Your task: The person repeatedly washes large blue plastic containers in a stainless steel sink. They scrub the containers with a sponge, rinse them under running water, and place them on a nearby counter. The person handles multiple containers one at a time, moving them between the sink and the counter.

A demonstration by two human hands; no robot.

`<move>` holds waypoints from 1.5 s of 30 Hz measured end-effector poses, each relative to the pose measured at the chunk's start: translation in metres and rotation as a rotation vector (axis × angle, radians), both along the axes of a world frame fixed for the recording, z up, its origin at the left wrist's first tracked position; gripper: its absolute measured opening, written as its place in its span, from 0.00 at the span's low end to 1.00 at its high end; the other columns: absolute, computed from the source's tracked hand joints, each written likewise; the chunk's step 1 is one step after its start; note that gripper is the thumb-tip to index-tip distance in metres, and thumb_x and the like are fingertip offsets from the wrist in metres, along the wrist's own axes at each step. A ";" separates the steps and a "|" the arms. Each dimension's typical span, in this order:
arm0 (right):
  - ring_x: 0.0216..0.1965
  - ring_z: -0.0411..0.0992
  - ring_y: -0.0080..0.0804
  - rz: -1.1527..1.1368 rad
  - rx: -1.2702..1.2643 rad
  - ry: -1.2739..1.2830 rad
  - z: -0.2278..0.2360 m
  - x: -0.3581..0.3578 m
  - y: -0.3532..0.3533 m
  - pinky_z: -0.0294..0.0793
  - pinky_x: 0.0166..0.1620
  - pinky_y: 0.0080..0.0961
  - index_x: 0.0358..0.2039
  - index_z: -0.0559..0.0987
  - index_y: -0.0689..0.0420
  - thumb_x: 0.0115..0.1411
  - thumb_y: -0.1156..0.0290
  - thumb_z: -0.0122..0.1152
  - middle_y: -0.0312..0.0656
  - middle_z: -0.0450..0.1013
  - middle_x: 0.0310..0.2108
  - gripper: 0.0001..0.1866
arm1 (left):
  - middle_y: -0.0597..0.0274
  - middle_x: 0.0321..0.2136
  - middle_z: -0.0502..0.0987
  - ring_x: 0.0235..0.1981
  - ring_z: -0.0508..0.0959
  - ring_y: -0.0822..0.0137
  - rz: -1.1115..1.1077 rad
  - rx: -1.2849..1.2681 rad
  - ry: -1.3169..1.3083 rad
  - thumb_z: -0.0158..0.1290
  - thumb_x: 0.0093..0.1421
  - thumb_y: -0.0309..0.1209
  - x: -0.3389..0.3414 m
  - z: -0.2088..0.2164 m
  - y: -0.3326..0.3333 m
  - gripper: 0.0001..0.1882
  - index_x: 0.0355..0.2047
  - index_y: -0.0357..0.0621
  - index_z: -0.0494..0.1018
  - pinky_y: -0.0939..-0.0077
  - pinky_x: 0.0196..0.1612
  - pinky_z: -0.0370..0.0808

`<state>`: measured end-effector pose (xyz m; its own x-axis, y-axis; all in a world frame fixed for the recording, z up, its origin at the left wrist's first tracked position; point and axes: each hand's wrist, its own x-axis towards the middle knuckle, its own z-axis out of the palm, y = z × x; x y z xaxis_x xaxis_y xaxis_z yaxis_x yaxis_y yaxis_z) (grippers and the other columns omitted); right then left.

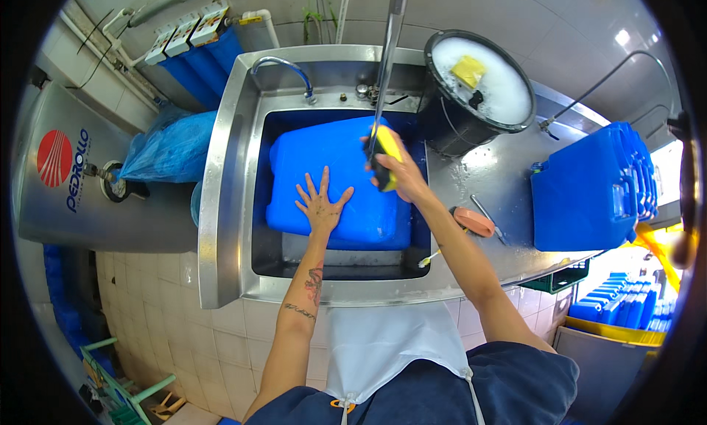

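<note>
Under the left hand, blue jerrycan lying flat in the steel sink, fingers spread and pressed on it, right hand just beside, clenched around a yellow-and-black sponge over the can's far edge.

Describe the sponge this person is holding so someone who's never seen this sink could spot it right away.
Find the steel sink with the big blue jerrycan lying in its basin. The right hand grips the sponge at the can's upper right edge. It is yellow with a dark scouring side, unlike the yellow sponge floating in the foamy black bucket.
</note>
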<state>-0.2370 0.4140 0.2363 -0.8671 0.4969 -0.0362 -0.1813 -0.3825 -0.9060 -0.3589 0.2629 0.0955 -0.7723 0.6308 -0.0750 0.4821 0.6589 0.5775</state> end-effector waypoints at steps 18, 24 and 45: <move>0.58 0.60 0.50 -0.344 1.081 -0.325 0.045 0.059 0.026 0.61 0.61 0.38 0.62 0.57 0.55 0.48 0.62 0.70 0.53 0.56 0.57 0.44 | 0.40 0.70 0.38 0.69 0.33 0.31 -0.193 -0.090 0.190 0.52 0.51 0.68 0.038 -0.013 0.008 0.51 0.69 0.62 0.51 0.25 0.62 0.31; 0.54 0.67 0.49 -0.467 1.465 -0.584 0.108 0.099 0.172 0.67 0.56 0.37 0.57 0.66 0.55 0.42 0.55 0.73 0.53 0.64 0.54 0.43 | 0.34 0.67 0.43 0.69 0.36 0.33 -0.163 0.058 0.188 0.57 0.51 0.62 -0.012 -0.023 -0.036 0.48 0.65 0.50 0.57 0.29 0.64 0.36; 0.60 0.63 0.44 -0.069 1.182 -0.553 0.164 0.130 0.134 0.59 0.63 0.38 0.60 0.66 0.48 0.45 0.58 0.71 0.48 0.66 0.57 0.41 | 0.33 0.58 0.63 0.62 0.60 0.39 0.284 -0.265 -0.147 0.38 0.52 0.75 -0.134 -0.046 -0.060 0.55 0.63 0.38 0.60 0.47 0.63 0.56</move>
<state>-0.1073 0.5475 0.4001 -0.8497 0.5160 0.1084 0.3342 0.6860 -0.6463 -0.4927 0.2030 0.0500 -0.8822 0.3378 -0.3282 0.1846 0.8891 0.4189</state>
